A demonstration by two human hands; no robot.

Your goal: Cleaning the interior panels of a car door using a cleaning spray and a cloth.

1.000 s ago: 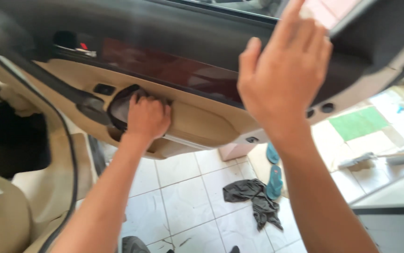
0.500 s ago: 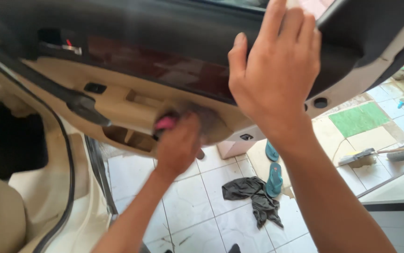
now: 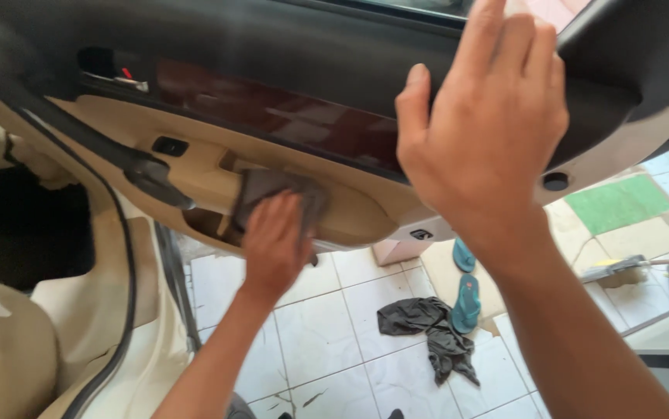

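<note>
cloth [image 3: 276, 190] under left hand [image 3: 274, 244] on door armrest [image 3: 350, 213].

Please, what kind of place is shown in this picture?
Probably a home carport or small car-wash area. An open car door stands over a white tiled floor, where a dark rag and blue sandals lie.

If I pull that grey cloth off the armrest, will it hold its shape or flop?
The grey cloth probably flops: it drapes creased over the beige armrest under the left hand. It looks thin, so likely light. Pressed flat, it should slide rather than roll.
</note>
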